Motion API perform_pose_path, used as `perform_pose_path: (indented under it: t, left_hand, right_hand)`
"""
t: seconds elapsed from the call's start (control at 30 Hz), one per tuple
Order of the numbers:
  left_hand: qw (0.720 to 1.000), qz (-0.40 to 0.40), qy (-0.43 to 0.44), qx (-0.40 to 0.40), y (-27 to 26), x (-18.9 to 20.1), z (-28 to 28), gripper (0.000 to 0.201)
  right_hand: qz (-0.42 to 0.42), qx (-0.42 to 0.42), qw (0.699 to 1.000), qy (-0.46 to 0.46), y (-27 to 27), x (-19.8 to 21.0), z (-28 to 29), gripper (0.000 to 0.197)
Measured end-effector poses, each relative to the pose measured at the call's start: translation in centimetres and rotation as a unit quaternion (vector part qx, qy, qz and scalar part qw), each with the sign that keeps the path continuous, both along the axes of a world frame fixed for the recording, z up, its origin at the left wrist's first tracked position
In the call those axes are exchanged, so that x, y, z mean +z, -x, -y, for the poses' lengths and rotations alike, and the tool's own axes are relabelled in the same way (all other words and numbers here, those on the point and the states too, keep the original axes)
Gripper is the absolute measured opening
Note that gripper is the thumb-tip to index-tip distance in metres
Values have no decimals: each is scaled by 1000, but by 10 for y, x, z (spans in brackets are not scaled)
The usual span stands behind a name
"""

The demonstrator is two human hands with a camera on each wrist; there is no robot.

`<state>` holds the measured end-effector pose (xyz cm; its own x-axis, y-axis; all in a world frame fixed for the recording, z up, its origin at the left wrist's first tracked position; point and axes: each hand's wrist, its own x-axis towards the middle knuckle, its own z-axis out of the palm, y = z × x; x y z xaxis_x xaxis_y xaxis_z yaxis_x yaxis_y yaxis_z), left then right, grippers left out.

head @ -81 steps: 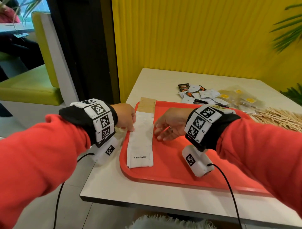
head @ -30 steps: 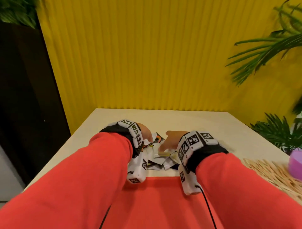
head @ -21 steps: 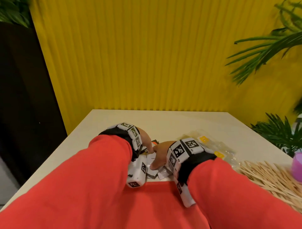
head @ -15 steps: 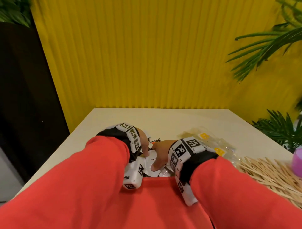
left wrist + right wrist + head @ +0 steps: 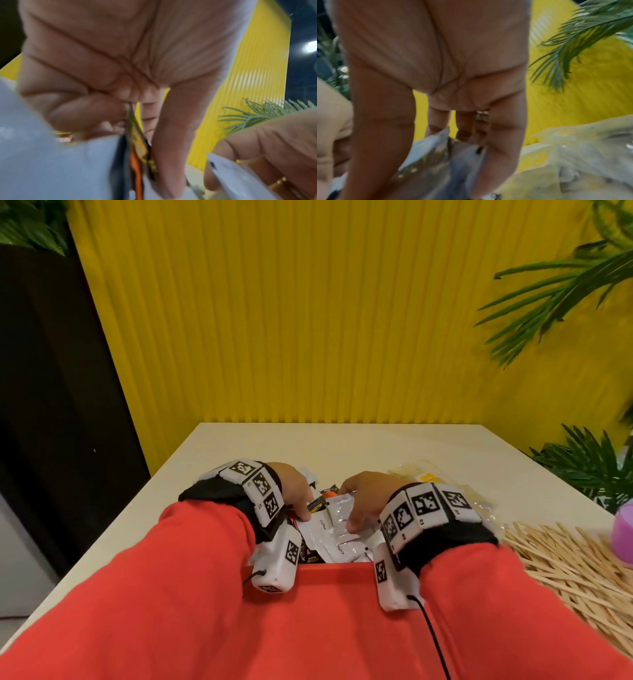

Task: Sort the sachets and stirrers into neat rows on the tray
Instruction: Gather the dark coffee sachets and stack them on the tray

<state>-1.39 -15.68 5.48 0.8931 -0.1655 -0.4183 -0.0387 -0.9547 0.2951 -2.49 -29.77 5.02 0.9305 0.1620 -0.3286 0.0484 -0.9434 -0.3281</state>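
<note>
Hands are both digging in loose pile of white paper sachets (image 5: 337,537) beyond red plastic tray (image 5: 337,571). Your L hand (image 5: 294,491) is pinching a dark yellow-orange foil sachet (image 5: 137,142); R hand (image 5: 364,496) is gripping a white one.

Beyond the sachet heap (image 5: 337,537) the surface (image 5: 342,446) lies bare up to the yellow wall (image 5: 308,320), leaving passage there. To the right, clear packets (image 5: 428,479), spread stirrers (image 5: 561,563) and a purple cup (image 5: 624,535) crowd the way.
</note>
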Motion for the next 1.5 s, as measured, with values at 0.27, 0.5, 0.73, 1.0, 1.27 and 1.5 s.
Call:
perform_pose_path:
  t: [0.27, 0.5, 0.73, 1.0, 1.27, 1.5]
  left_hand:
    - [979, 71, 165, 98, 2, 6, -15, 19]
    - [944, 154, 267, 120, 1, 7, -33, 21]
    - [906, 172, 375, 94, 9, 8, -29, 27]
    - [864, 200, 452, 94, 8, 7, -26, 23]
    - [820, 224, 500, 165, 0, 4, -37, 24]
    - [924, 110, 336, 143, -1, -7, -37, 25]
  right_hand:
    - [20, -65, 985, -157, -4, -1, 14, 36]
    - [20, -66, 960, -270, -2, -13, 19, 34]
    - [42, -53, 928, -367, -5, -12, 17, 14]
    - [31, -34, 899, -435, -8, -16, 16, 14]
    - [36, -96, 856, -507, -7, -10, 32, 14]
    - [82, -165, 785, -591, -5, -5, 40, 15]
